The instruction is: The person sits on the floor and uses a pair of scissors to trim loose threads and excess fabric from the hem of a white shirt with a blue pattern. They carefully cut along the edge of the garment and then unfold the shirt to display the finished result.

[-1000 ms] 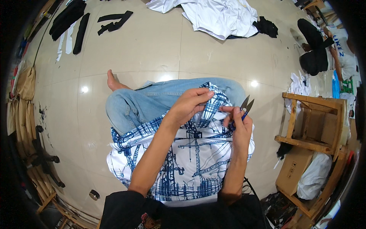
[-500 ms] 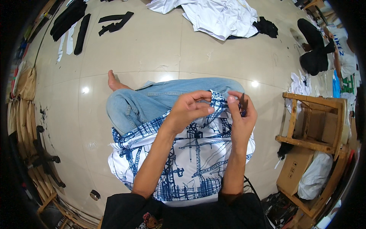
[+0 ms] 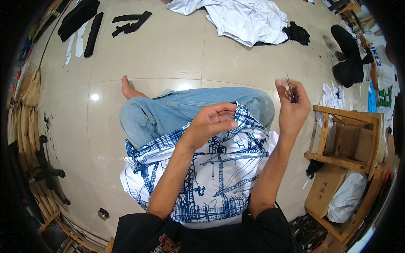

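Across my lap lies a white garment [image 3: 228, 168] printed with dark blue cranes and scaffolding. The fingers of my left hand [image 3: 209, 124] pinch its upper edge, close to my bent knee. Out to the right and raised off the cloth, my right hand [image 3: 294, 107] is closed around small scissors [image 3: 292, 93] with dark handles. Their thin blades point up and away from me. Part of the handles is hidden in my palm, and the fingertips are slightly blurred.
White clothes [image 3: 249, 21] lie heaped on the tiled floor ahead, a black bundle [image 3: 297, 33] beside them. Black fabric strips [image 3: 131, 23] are at the far left. A wooden stool [image 3: 337, 158] and a cardboard box [image 3: 324, 189] stand at my right. Another person [image 3: 379, 63] sits far right.
My right hand has let go of the garment's edge and moved up and to the right with the scissors. My left hand keeps its pinch in nearly the same place.
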Available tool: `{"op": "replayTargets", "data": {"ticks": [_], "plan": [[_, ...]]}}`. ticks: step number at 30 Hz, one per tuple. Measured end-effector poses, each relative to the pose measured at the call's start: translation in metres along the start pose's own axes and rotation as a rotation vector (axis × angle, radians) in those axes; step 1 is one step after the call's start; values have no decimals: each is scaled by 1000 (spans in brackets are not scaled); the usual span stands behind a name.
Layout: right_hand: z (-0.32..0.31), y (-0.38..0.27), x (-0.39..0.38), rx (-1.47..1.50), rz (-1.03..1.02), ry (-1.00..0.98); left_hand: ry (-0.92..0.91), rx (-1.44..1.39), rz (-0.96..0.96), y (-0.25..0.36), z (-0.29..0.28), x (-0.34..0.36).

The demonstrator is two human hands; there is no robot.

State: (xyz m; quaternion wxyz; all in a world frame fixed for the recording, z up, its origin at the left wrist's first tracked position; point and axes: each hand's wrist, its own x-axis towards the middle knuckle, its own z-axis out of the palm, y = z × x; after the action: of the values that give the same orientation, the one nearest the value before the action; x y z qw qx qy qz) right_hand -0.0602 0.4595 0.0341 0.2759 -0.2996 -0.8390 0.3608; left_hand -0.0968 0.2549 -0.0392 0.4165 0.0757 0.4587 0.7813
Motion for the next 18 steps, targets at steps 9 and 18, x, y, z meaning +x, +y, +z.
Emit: {"op": "replayTargets", "data": {"ticks": [9, 18], "plan": [[-5, -18, -68, 140, 48, -438, -41, -68, 21, 7, 3, -1], [3, 6, -58, 690, 479, -324, 10, 6, 258, -2, 4, 1]]}}
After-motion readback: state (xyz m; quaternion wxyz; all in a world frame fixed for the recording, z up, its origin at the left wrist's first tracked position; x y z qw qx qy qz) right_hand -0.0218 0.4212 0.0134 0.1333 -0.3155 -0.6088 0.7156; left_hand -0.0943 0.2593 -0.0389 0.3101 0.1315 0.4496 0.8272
